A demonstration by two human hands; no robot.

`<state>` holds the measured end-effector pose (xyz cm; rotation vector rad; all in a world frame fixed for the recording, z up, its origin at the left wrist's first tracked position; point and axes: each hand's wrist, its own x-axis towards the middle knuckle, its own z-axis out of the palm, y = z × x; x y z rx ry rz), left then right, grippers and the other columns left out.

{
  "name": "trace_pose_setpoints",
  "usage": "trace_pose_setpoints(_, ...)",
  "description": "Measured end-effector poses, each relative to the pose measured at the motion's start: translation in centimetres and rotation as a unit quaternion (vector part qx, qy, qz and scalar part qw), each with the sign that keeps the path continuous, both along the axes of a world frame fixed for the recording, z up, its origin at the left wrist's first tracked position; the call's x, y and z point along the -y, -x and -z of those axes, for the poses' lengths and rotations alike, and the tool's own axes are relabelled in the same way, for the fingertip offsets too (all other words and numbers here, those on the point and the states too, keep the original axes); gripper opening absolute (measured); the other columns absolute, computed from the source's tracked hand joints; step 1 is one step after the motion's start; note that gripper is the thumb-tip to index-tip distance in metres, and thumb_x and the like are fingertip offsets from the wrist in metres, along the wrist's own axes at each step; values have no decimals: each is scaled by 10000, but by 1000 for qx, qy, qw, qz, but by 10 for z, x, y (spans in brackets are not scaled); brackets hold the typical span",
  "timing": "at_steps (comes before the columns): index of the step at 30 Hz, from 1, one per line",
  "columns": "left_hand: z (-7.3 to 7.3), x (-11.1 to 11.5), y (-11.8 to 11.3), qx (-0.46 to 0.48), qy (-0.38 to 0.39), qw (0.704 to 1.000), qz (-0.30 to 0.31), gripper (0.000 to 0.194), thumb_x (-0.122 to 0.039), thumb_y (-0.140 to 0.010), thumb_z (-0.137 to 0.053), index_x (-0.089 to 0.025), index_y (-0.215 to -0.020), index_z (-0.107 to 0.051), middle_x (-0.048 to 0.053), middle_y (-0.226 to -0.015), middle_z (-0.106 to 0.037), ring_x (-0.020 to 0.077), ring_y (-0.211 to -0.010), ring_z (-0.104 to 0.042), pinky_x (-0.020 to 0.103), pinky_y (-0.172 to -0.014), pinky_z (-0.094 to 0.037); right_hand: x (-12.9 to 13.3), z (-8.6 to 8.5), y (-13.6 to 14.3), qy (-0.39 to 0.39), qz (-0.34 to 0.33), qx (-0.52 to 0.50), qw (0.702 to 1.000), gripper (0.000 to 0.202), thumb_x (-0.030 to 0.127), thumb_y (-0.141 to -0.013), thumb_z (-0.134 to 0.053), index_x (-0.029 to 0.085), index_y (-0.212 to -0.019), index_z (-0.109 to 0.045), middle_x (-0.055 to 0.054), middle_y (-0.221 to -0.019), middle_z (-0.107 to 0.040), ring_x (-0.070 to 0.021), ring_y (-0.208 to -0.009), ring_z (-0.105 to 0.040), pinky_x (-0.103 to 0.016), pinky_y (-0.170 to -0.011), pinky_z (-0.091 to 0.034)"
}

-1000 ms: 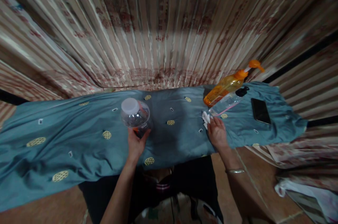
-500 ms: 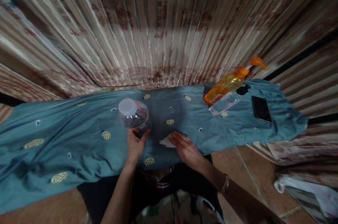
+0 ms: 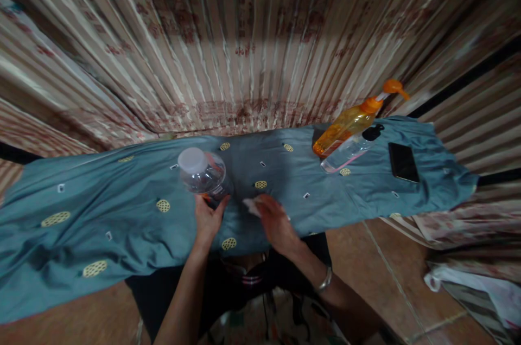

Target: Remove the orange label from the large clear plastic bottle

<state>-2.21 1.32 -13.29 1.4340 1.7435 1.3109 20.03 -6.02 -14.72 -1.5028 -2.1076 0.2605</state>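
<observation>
A clear plastic jar [image 3: 209, 174] with a white lid [image 3: 192, 160] stands on the blue-green cloth, left of centre. My left hand [image 3: 209, 221] is closed around its lower near side, thumb on the right. A small piece of white tissue [image 3: 253, 207] pokes out from the fingers of my right hand [image 3: 277, 223]. That hand is closed on the tissue just above the cloth, to the right of the jar and apart from it. A silver bracelet [image 3: 325, 279] is on the right wrist.
On the right lie an amber pump bottle [image 3: 344, 127] with an orange head, a clear bottle [image 3: 345, 154] with a black pump, and a black phone [image 3: 402, 162]. The patterned cloth [image 3: 134, 225] covers the narrow surface. Pleated curtains [image 3: 244, 36] hang behind; tiled floor shows below.
My right hand has lifted slightly and turned, its fingers more curled, with the tissue moving a little left and up. The left hand still grips the jar. The view has shifted slightly.
</observation>
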Motion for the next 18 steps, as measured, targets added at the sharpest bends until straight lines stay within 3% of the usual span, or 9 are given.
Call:
trace_pose_setpoints(2,0,0,0,3,0,1000,-5,662,-592,-713,-838,-199,-1193,-607,156,-1186,-748,352,-1121,-709,506,-1039,-556,2,-3,22,28,-98,14,995,455,79,-1002,-509,197,-1411,-670,-148,-1471,-669,-267,-1430,-575,-474,-1154,-563)
trace_pose_setpoints(5,1,0,-1,11,2,1000,-6,664,-585,-708,-844,-195,-1193,-615,162,-1194,-754,357,-1122,-720,512,-1042,-561,-9,-6,-8,45,-115,37,992,471,57,-996,-490,186,-1404,-687,-141,-1522,-640,-263,-1443,-571,-468,-1183,-541)
trace_pose_setpoints(7,1,0,-1,18,0,1000,-2,688,-582,-701,-854,-190,-1212,-613,171,-1225,-750,361,-1141,-719,515,-1053,-558,-29,-8,-54,51,-42,60,996,491,64,-1000,-440,177,-1403,-698,-153,-1536,-630,-280,-1447,-567,-497,-1197,-520)
trace_pose_setpoints(9,2,0,-1,24,-6,1000,4,710,-579,-705,-860,-185,-1240,-609,175,-1253,-743,363,-1173,-711,519,-1074,-550,-59,-15,-100,56,74,99,991,505,80,-1001,-413,161,-1408,-700,-179,-1527,-634,-307,-1443,-561,-530,-1211,-490)
trace_pose_setpoints(12,2,0,-1,28,-15,999,14,740,-571,-723,-875,-182,-1292,-606,165,-1262,-738,359,-1197,-701,523,-1089,-549,-114,-28,-134,76,198,143,967,470,62,-984,-425,39,-1366,-700,-281,-1479,-637,-340,-1410,-571,-504,-1220,-436)
trace_pose_setpoints(15,4,0,-1,21,-20,999,16,684,-541,-792,-868,-170,-1311,-620,146,-1232,-738,326,-1143,-713,527,-1042,-582,-169,-37,-112,92,213,124,965,458,64,-992,-383,-36,-1329,-677,-344,-1442,-629,-368,-1332,-606,-519,-1163,-450)
trace_pose_setpoints(18,7,1,0,8,-20,1000,12,465,-462,-952,-758,-168,-1296,-651,112,-1236,-723,269,-1080,-721,502,-965,-617,-200,-37,-51,64,135,106,983,470,38,-990,-349,11,-1325,-679,-318,-1376,-676,-354,-1330,-610,-543,-1155,-468)
